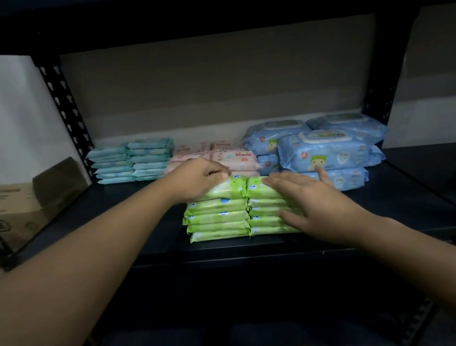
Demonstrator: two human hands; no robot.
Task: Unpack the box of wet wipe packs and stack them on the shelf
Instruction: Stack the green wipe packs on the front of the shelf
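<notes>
Head view: my left hand (pixel 204 178) grips the top green pack (pixel 224 191), right hand (pixel 313 201) flat on the stack; probably soft, slippery, so hold the edges.

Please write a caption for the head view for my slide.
Both hands, left and right, steady green wet wipe packs on a dark shelf.

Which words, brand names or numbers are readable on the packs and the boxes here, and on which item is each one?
No text can be read.
green packs: small blue marks, blurred.
blue packs: round orange stickers and printing, too blurred.
pink packs: printing too small.
teal packs: nothing legible.
cardboard box at left: dark lines of print, blurred.
</notes>
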